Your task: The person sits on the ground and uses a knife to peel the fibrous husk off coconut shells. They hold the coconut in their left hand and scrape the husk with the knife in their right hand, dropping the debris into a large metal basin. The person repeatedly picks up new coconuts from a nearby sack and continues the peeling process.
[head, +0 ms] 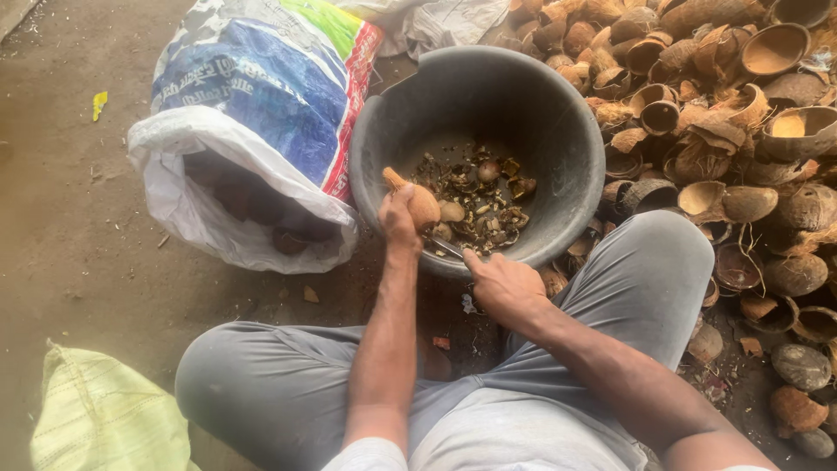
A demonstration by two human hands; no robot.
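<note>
Right, snapshot:
Piece: rounded brown coconut piece (418, 202), pale tan with a darker tip at its upper left, held over the near rim of the tub.
Left hand: left hand (399, 218) wrapped tight around the piece from below, fingers closed on it.
Right hand: right hand (504, 283) fisted around a small metal blade (447, 249), index finger laid along it (handle hidden in the palm); blade tip sits just under the piece.
Tub: round dark grey plastic tub (558, 131) on the floor between the person's knees, bottom covered with brown shell chips and peelings (481, 202).
Legs: grey trousers (288, 384), person seated, knees spread either side of the tub.
Left of tub: white woven sack with blue, green and red print (261, 96), mouth open toward the camera, touching the tub wall; dark round coconuts (292, 237) inside.
Right of tub: big heap of empty brown coconut half-shells (741, 131).
Bottom left: pale yellow-green woven sack (105, 419).
Floor: bare brown dirt floor (70, 218).
</note>
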